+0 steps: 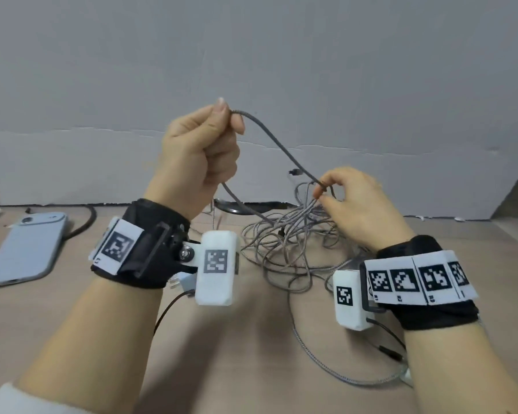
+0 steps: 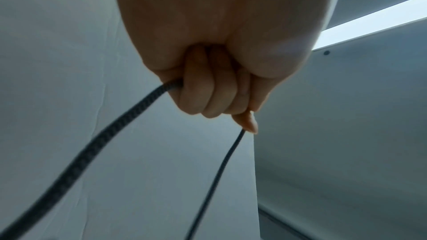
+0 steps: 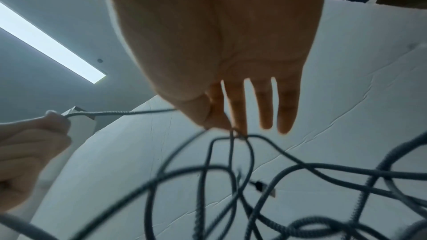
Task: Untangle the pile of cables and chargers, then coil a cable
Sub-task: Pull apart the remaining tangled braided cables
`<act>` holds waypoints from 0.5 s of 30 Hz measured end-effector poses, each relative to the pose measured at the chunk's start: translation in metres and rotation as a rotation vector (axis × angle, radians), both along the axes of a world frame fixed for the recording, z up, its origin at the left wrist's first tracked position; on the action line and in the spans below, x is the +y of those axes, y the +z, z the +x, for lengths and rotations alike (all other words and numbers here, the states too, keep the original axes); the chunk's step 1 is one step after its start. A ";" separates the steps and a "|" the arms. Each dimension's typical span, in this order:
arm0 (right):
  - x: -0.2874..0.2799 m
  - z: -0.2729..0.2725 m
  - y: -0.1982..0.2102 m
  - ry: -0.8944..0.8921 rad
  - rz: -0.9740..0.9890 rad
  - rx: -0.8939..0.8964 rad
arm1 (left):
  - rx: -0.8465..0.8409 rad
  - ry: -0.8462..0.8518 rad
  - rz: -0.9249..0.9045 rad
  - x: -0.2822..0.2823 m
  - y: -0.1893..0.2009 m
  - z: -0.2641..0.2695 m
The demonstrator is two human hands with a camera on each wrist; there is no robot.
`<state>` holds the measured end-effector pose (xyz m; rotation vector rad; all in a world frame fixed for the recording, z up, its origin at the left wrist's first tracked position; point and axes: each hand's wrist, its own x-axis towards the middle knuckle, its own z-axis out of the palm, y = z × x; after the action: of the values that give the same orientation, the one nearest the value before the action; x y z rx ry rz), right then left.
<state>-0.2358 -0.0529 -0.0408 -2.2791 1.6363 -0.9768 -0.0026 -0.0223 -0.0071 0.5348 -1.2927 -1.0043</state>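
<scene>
A tangled pile of grey braided cables (image 1: 284,249) lies on the table, partly lifted. My left hand (image 1: 204,147) is raised in a fist and grips one braided cable (image 1: 269,135), which leaves the fist at top and bottom; the left wrist view shows the fingers (image 2: 208,94) curled round this cable (image 2: 97,140). My right hand (image 1: 356,198) is lower to the right and pinches several strands of the pile (image 1: 323,188) between thumb and forefinger; in the right wrist view the other fingers (image 3: 277,107) stay straight above the hanging loops (image 3: 231,180). A small dark plug (image 1: 295,172) sticks up behind the strands.
A light blue phone (image 1: 27,249) lies face down at the left of the table (image 1: 251,354). A black cable (image 1: 84,222) curves behind it. A white charger (image 1: 183,282) sits under my left wrist. One braided cable (image 1: 326,363) trails toward the near right edge. A grey wall (image 1: 251,55) backs the table.
</scene>
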 end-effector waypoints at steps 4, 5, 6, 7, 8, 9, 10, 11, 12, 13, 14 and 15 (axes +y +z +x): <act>0.005 -0.009 0.012 -0.285 -0.050 -0.100 | -0.044 0.216 -0.034 0.009 0.016 0.035; 0.007 -0.010 0.013 -0.301 -0.031 -0.097 | -0.053 0.285 -0.028 0.009 0.018 0.043; 0.008 -0.009 0.014 -0.292 -0.006 -0.093 | -0.066 0.359 -0.015 0.009 0.017 0.048; 0.009 -0.007 0.013 -0.275 0.025 -0.088 | -0.083 0.442 0.006 0.006 0.013 0.053; 0.009 -0.005 0.013 -0.256 0.057 -0.085 | -0.111 0.532 0.040 0.001 0.007 0.056; 0.010 -0.004 0.011 -0.236 0.090 -0.076 | -0.145 0.624 0.086 -0.006 0.000 0.059; 0.010 -0.002 0.011 -0.209 0.120 -0.053 | -0.165 0.704 0.138 -0.012 -0.009 0.062; 0.011 -0.002 0.010 -0.177 0.147 -0.020 | -0.174 0.774 0.192 -0.017 -0.016 0.065; 0.011 -0.003 0.010 -0.139 0.170 0.008 | -0.166 0.832 0.249 -0.023 -0.024 0.070; 0.011 -0.004 0.011 -0.100 0.185 0.021 | -0.154 0.879 0.301 -0.026 -0.031 0.076; 0.011 -0.005 0.011 -0.059 0.195 0.022 | -0.141 0.907 0.336 -0.029 -0.037 0.082; 0.011 -0.007 0.011 -0.015 0.200 0.019 | -0.154 0.920 0.365 -0.032 -0.041 0.086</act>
<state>-0.2424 -0.0419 -0.0301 -2.1530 1.6780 -0.7584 0.0831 -0.0540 -0.0479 1.3551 -0.8208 -0.4105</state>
